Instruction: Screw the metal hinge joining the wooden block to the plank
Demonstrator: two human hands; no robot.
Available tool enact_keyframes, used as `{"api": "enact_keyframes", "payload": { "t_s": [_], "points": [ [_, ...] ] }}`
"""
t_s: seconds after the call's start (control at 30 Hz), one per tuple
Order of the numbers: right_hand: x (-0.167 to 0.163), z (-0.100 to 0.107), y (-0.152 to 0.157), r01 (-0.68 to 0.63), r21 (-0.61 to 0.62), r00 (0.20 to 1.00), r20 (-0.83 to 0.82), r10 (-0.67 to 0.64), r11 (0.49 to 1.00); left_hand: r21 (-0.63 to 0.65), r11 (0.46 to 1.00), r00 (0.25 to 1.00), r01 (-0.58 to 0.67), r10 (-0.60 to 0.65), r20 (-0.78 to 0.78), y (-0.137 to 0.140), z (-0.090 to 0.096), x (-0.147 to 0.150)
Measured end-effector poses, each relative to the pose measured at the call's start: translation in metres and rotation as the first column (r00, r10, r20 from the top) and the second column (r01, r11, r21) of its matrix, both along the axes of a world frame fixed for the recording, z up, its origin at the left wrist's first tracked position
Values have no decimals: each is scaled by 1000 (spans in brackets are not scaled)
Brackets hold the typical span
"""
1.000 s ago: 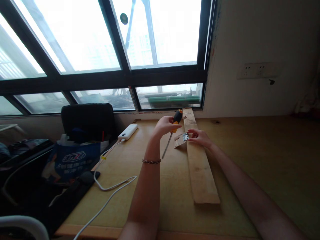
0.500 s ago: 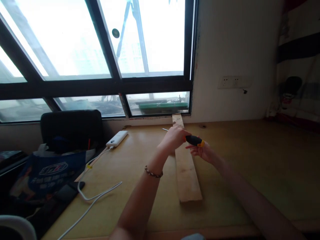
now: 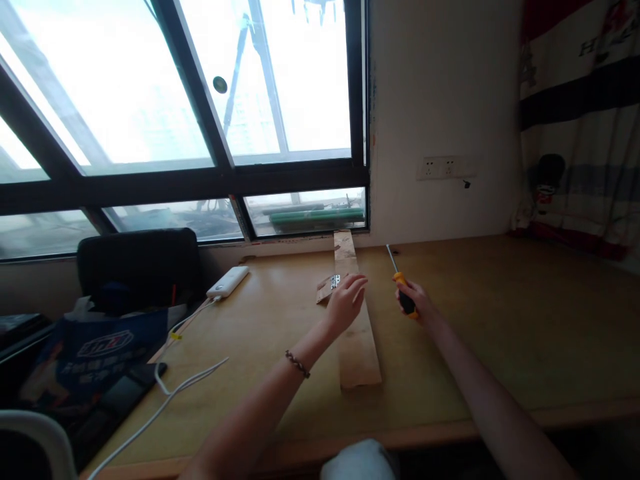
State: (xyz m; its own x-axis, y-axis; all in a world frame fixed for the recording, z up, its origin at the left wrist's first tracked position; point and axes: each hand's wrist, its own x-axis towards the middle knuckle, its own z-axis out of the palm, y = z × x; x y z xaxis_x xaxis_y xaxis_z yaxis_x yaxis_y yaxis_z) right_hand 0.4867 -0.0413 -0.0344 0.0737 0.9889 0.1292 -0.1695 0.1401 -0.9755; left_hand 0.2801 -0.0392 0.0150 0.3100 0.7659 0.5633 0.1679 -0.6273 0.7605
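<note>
In the head view my right hand (image 3: pixel 417 301) is closed around the black-and-yellow handle of a screwdriver (image 3: pixel 407 304). Its metal shaft points away from me, toward the back of the table. My left hand (image 3: pixel 346 298) is over a long wooden plank (image 3: pixel 361 353), fingers loosely stretched to the right and holding nothing visible. Just past that hand, a silver metal hinge (image 3: pixel 335 282) sits on a small piece of wood (image 3: pixel 323 289) sticking out from the plank's left side. The hand partly hides the plank and the hinge area.
A white power bank (image 3: pixel 228 282) with a white cable (image 3: pixel 183 385) lies on the left of the wooden table (image 3: pixel 280 347). Beyond its left edge are a black chair (image 3: pixel 137 267) and a blue bag (image 3: pixel 113 347). A window and a wall socket (image 3: pixel 440 167) are behind.
My hands have moved apart. The screwdriver, earlier pointing left between both hands, has swung out to the right in my right hand, uncovering the hinge. The camera view has shifted slightly.
</note>
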Motion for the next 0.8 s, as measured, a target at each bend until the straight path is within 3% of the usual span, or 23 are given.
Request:
{"api": "enact_keyframes", "payload": {
  "t_s": [0.07,0.1,0.17,0.23,0.3,0.37,0.53,0.8],
  "points": [
    [11,-5,7,194,3,960,203,-191,981,-146,985,989,-94,109,99,4,-20,-23],
    [16,-7,9,300,14,892,350,-286,954,-202,969,976,-141,171,135,7,-30,-34],
    [24,-12,11,479,57,647,652,-396,876,-276,938,955,-209,257,149,14,-50,-51],
    [28,-15,11,577,89,386,846,-367,812,-324,902,924,-285,349,159,23,-66,-61],
    [31,-16,10,617,71,246,929,-277,784,-355,874,895,-332,411,175,32,-76,-66],
    [33,-17,9,632,34,193,961,-200,775,-400,863,894,-308,407,190,39,-82,-67],
    [38,-22,9,628,0,140,984,-113,778,-575,813,874,-95,345,343,41,-90,-62],
    [43,-32,12,633,-11,127,988,-90,774,-759,615,712,214,434,552,44,-90,-52]
  ]
}}
